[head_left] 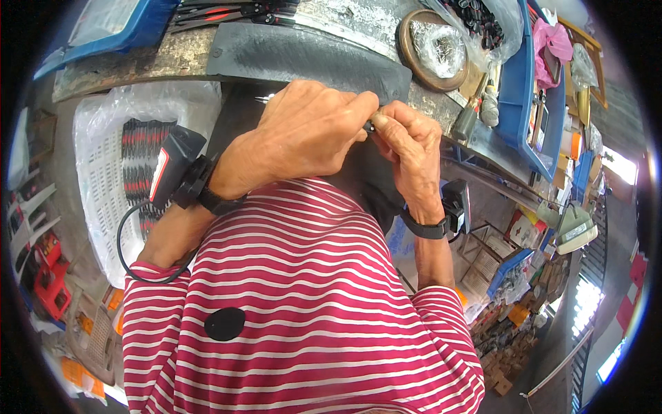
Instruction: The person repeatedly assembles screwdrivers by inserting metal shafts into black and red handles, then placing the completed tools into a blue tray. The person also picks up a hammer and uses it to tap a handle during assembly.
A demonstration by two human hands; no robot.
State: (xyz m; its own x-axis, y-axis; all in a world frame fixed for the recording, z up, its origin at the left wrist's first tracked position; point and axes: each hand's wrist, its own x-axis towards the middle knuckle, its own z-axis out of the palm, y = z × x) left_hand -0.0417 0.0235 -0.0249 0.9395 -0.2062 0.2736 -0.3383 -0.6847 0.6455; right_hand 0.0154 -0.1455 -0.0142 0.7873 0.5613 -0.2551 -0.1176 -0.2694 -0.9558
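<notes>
While the left hand [300, 127] and the right hand [412, 141] meet before a striped shirt [296, 290], a black device [181, 165] strapped to the left wrist juts out over a white slatted crate [100, 179], blocking part of the black-and-red pieces [148, 155] stacked inside. Just beyond the hands, a dark plate [303, 58] lies along the near edge of the workbench [103, 74]. To its right, by that same edge, lies a dark-handled tool [467, 119], with a blue tray [514, 83] near the right end. Farther in sits a round wooden dish [405, 52]; black-and-red tools [238, 12] lie toward the far edge, left of it. A small dark piece [369, 127] sits between the right thumb and index finger, which pinch it. The left fingers curl just beside it, but the hand's own back hides their tips, so I cannot tell whether they grip it too.
</notes>
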